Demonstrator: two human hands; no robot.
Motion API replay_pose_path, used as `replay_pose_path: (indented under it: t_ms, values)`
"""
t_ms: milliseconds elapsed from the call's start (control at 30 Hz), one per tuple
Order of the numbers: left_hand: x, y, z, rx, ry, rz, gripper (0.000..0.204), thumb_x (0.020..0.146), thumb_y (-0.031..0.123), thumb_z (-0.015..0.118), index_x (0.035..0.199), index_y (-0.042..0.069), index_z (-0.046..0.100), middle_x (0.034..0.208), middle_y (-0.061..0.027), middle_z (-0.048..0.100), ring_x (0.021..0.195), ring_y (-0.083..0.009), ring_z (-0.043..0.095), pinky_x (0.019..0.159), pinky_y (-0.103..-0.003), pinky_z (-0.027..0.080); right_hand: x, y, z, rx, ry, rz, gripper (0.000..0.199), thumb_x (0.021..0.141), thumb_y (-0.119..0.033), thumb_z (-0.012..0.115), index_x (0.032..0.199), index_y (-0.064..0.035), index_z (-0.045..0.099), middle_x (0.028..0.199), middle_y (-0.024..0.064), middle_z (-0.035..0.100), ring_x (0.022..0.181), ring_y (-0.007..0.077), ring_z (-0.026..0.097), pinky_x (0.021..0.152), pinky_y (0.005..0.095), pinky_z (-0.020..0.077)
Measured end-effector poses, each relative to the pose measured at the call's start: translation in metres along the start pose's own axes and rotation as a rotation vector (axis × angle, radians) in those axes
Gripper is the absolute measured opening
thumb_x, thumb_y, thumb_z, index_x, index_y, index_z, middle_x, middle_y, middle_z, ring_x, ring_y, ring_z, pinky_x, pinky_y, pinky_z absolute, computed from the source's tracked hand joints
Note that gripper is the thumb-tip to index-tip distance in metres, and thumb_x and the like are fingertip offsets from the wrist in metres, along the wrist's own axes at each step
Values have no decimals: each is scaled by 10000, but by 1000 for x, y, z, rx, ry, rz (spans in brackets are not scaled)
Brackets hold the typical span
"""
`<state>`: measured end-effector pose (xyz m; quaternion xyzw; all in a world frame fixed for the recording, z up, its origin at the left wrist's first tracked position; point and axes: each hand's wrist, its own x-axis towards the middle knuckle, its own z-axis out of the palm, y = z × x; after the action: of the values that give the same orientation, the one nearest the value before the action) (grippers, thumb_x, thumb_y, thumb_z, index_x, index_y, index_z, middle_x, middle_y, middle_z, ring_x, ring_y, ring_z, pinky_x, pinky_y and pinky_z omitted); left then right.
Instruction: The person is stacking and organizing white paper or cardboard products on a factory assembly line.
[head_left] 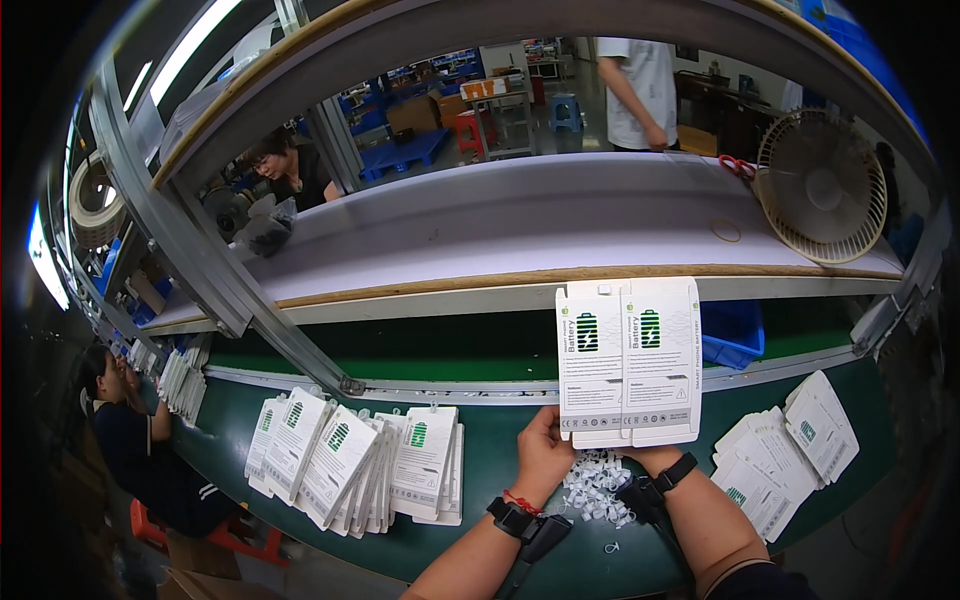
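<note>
At the far left of the frame a seated person (125,440) in dark clothes bends over a small stack of white cards (185,380) at the edge of the green work surface (500,480). Right of that, in the lower left centre, a fanned row of flat white cartons (355,462) lies overlapped like tiles, each with a small green battery picture near its top; laid so, each one probably lifts off singly.

In the lower centre the left hand (545,452) closes its fingers around the bottom left corner of a flat white carton (628,362) held upright in the middle of the frame. Its two long panels each carry a green and black battery picture, with blocks of small dark print lower down. The right hand (650,455) is mostly hidden behind the bottom edge, so I cannot tell how its fingers lie, though it appears to steady that side. Both wrists wear black straps. Just below the hands lies a heap of small white plastic clips (595,485).

At the lower right a second loose pile of white cartons (785,455) rests. Above it a blue bin (733,335) sits under the long pale shelf (520,225), which holds a beige fan (820,185) at the upper right.
</note>
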<state>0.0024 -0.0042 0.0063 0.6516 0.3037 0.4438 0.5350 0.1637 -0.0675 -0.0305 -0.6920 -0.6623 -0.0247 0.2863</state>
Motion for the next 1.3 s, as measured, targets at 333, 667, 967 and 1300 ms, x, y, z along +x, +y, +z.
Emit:
replay_pose_path:
  t_ms: [333,667,967,1300]
  values:
    - [1,-1,-2,71,13,12,196,726,-41,598,921,-30,591,789,-68,663,607,-56,586,535,-204,462,3,-7,-3,-43,94,-55,633,790,-450,580,1301,-118,408,1320,116,403,1203,293,383,997,433,302]
    - [0,0,-1,76,5,21,210,735,-46,570,944,-33,577,806,-72,658,577,-58,567,513,-202,439,2,-3,-1,-27,90,12,621,794,-444,578,1296,-119,413,1313,114,410,1198,293,390,992,431,308]
    - [0,-5,-2,49,14,8,220,727,-54,569,947,-36,573,826,-77,658,582,-55,562,515,-200,437,6,-1,1,-8,84,79,610,797,-439,577,1292,-120,419,1307,112,418,1192,292,396,988,429,314]
    - [-1,-3,-2,63,25,25,222,709,-53,586,930,-39,570,834,-88,660,576,-65,567,515,-204,436,5,7,1,12,76,153,598,801,-433,575,1287,-121,425,1299,110,426,1186,292,403,983,427,321]
